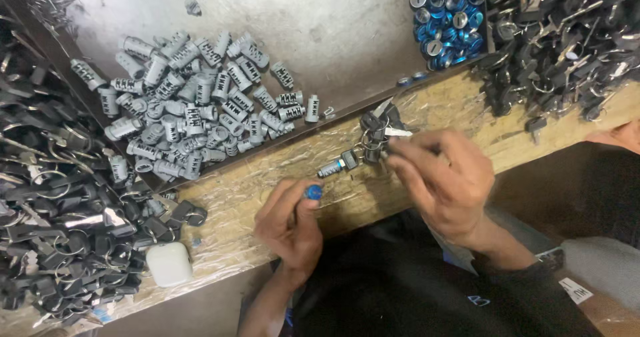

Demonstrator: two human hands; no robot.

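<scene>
My left hand (290,220) pinches a small blue lock cap (313,191) between fingertips, just above the wooden bench edge (227,210). My right hand (443,177) grips a bunch of black-headed keys on rings (375,134). One key of the bunch is stuck in a small grey lock cylinder (331,168) that hangs from it to the left, a little above the blue cap.
A metal tray (333,37) holds a heap of grey lock cylinders (193,104). Blue-and-silver lock caps (447,20) fill a bin at the top. Piles of black keys lie at left (60,224) and top right (560,44). A white earbud case (169,264) rests near the left pile.
</scene>
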